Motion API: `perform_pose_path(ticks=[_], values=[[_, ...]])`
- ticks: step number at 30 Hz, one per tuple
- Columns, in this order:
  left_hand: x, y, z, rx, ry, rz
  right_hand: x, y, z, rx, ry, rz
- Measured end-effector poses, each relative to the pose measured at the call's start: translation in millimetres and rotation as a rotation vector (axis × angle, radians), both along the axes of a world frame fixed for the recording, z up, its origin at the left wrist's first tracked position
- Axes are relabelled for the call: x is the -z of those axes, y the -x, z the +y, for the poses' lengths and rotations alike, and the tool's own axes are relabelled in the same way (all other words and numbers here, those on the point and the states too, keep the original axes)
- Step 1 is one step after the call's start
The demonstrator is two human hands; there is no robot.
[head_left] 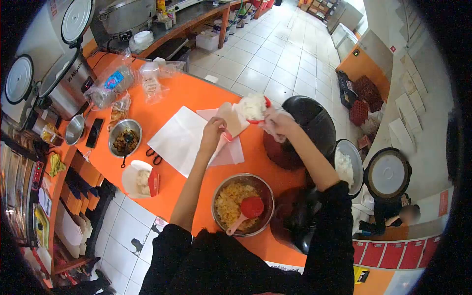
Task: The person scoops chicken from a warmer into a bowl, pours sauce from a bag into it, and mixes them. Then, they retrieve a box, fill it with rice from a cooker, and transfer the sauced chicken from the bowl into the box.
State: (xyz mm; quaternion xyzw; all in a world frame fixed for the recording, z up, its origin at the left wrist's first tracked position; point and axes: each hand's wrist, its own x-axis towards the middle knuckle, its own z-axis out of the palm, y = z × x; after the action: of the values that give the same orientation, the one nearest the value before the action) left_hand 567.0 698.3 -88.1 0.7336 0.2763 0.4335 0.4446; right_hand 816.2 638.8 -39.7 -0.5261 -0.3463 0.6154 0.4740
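Observation:
My right hand (278,124) is closed around a red-edged container (268,102) heaped with white rice (252,106), held over the table's far edge. My left hand (214,132) is closed in a pinch on a pink utensil (226,135); its far end is hard to make out. Beneath the left hand lie white paper sheets (179,140). Nearer my body stands a metal bowl (268,216) of yellow rice (228,201), with a red ladle (251,207) resting in it. Left of my left forearm sits a white and red box (130,178) with some rice inside.
On the orange table (191,93) are a metal bowl of dark filling (126,141), black scissors (154,156), a phone (94,132) and plastic bags (113,81). Large black pots (305,130) stand at the right, beside an open rice pot (344,167). A person (388,215) is at far right.

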Motion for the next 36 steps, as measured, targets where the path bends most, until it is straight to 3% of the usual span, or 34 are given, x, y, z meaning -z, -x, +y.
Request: perform_pose_path(ticks=[1,3,5,6,8,10,13,22,25,28,30,32,36], values=[[1.0,1.7,1.0,-0.011,-0.049,0.021,22.8,6.2,21.7,0.074,-0.121,-0.18],[3.3,4.2,5.3,-0.038,-0.146,0.063,23.5,33.9,42.3,0.184,-0.286,-0.792],[6.0,4.2,8.8,-0.024,-0.17,0.064,4.3,62.9,42.2,0.245,-0.353,-1.659],[6.8,3.9,9.4,-0.016,-0.174,0.063,-14.1,84.6,39.8,0.191,-0.064,-1.65],[6.3,2.5,8.6,0.001,-0.155,0.061,-6.4,103.8,45.9,0.173,0.082,-1.643],[3.1,2.1,9.2,0.018,-0.114,0.062,-3.1,112.9,36.2,0.077,-0.087,-1.799],[6.1,2.4,10.0,0.002,-0.143,0.045,-9.2,119.6,28.5,0.03,-0.029,-1.864],[10.7,-3.6,11.4,0.035,-0.074,0.036,-16.0,103.0,25.2,0.354,-0.2,-1.805],[13.6,-8.3,13.6,0.057,-0.06,0.11,-50.7,99.8,29.5,0.199,-0.086,-1.686],[9.4,-15.2,7.4,-0.064,-0.166,0.096,-58.8,84.2,40.4,-0.185,0.01,-1.579],[15.1,-23.1,0.3,-0.161,-0.089,-0.088,-50.2,89.8,43.7,-0.226,0.077,-1.649],[16.8,-37.4,1.7,-0.115,0.137,-0.319,-29.2,92.5,58.0,-0.233,0.177,-1.707],[-4.1,-56.0,5.9,0.287,0.899,-0.825,28.7,88.5,69.6,-0.2,0.09,-1.773]])
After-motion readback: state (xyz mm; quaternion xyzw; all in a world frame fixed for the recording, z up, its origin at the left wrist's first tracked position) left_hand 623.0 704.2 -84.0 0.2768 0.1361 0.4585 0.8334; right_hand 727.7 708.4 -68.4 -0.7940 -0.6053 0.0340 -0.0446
